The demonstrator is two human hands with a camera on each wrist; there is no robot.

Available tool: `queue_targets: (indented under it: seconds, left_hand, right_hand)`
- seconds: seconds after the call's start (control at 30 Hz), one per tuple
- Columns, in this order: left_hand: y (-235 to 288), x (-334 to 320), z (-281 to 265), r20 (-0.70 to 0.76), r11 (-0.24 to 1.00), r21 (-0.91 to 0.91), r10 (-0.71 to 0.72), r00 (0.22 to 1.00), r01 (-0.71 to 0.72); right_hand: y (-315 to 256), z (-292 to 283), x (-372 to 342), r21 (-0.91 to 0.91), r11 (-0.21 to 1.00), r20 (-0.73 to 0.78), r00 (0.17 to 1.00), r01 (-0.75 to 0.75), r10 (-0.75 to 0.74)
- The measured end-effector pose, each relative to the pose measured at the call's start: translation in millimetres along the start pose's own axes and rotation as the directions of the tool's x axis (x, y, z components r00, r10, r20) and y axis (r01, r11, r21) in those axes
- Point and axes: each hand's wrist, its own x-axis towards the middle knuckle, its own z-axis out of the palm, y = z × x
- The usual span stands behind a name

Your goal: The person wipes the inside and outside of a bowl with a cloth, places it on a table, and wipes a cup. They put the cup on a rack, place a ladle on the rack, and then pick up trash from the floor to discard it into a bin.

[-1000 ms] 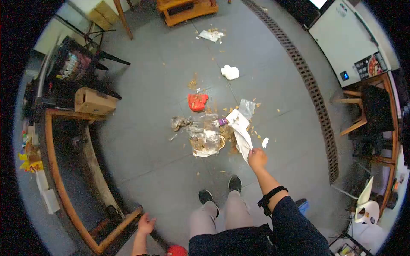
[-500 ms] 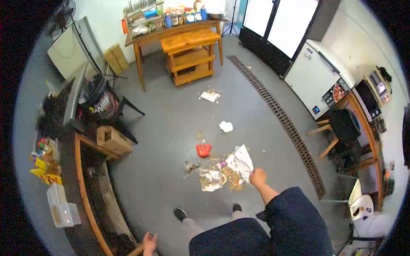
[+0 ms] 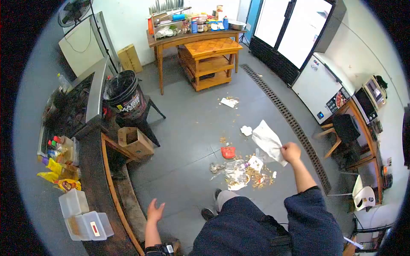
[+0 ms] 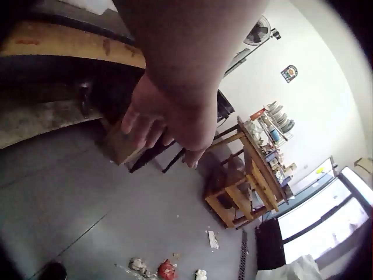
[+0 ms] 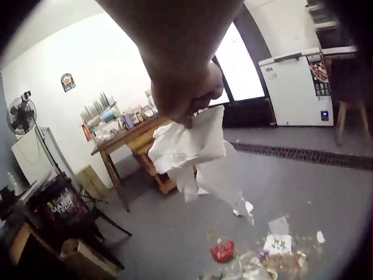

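Note:
My right hand (image 3: 291, 152) pinches a large creased piece of white paper (image 3: 268, 142) by its lower corner, holding it up above the floor. In the right wrist view the same white paper (image 5: 186, 146) hangs in loose folds below the fingers. Beneath it lies a heap of litter: clear plastic (image 3: 235, 170), a red crumpled wrapper (image 3: 228, 152) and scattered brown bits (image 3: 258, 178). Farther off are a white crumpled piece (image 3: 246, 130) and a flat white piece (image 3: 229, 102) with crumbs. My left hand (image 3: 156, 210) holds nothing, fingers spread beside the wooden counter.
A black tub (image 3: 126, 96) stands on a dark stool at the left, with a cardboard box (image 3: 136, 141) below. Plastic containers (image 3: 87, 224) sit on the left counter. A slatted floor drain (image 3: 290, 123) runs along the right, before a white freezer (image 3: 320, 87). A wooden trolley (image 3: 213, 49) stands at the back.
My right hand has lifted the white paper off the litter heap, up and to the right. The left hand has risen higher into view. The head view has tilted up, showing more room.

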Motion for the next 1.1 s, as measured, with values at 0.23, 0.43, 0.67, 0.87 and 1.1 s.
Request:
queue_targets:
  seconds: [0.23,0.43,0.67,0.87,1.1]
  left_hand:
    - [54.3,89.0,-34.6,0.055,0.993,-0.056,0.107,0.993,-0.104]
    - [81.9,170.9,-75.5,0.003,0.987,-0.117,0.109,0.994,-0.108]
    - [117.7,235.0,-119.3,-0.060,0.970,-0.195,0.135,0.989,-0.145]
    - [150.3,309.6,-169.8,-0.007,0.964,-0.145,0.223,0.975,-0.222]
    - [161.2,392.9,-237.5,-0.102,0.950,-0.128,0.274,0.956,-0.286]
  right_hand:
    - [-84.3,-82.9,71.5,-0.017,0.978,-0.045,0.977,0.208,-0.208]
    - [-171.5,-118.9,161.9,0.072,0.950,-0.117,0.948,0.304,-0.295]
    - [-333.1,-157.0,247.9,0.087,0.846,-0.168,0.845,0.526,-0.508]
    - [-513.4,-138.8,297.2,-0.097,0.643,-0.217,0.614,0.760,-0.759]
    - [-701.0,-139.9,319.9,0.100,0.434,-0.353,0.440,0.895,-0.826]
